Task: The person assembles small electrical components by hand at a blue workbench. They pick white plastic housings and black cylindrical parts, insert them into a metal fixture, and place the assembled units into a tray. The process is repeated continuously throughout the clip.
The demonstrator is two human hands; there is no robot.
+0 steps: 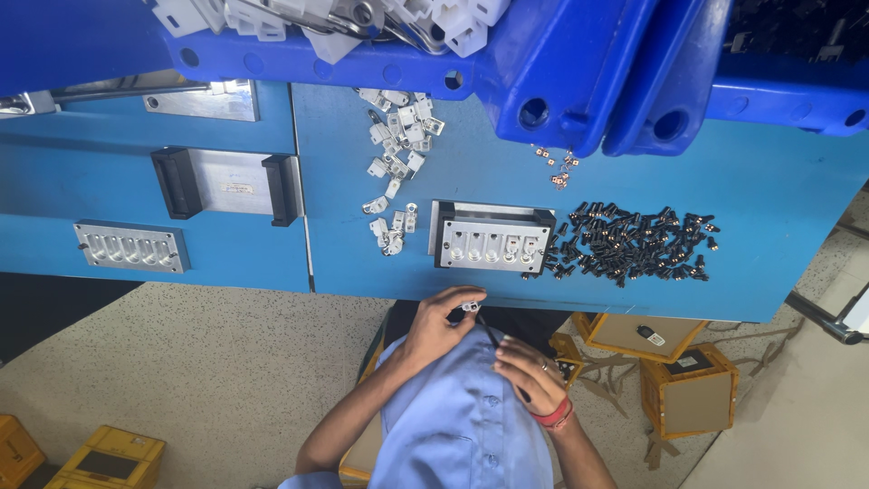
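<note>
Hands at the near edge of a blue workbench (797,181), seen from above the worker's blue shirt. The left hand (434,330) pinches a small white-and-dark connector piece (469,306) between thumb and fingertips, held in the air just short of the bench edge. The right hand (534,376), marked by a red wristband, grips a thin dark tool (489,333) whose tip points up at that piece; whether the tip touches it cannot be told. Just beyond the hands lies a metal fixture block (491,243) with a row of slots, flanked on one side by a heap of small black parts (634,243) and on the other by scattered white plastic housings (394,145). As a judgement, the work goes best with the piece pinched firmly and kept level, the tool brought in along its own axis, and both wrists braced close to the body.
</note>
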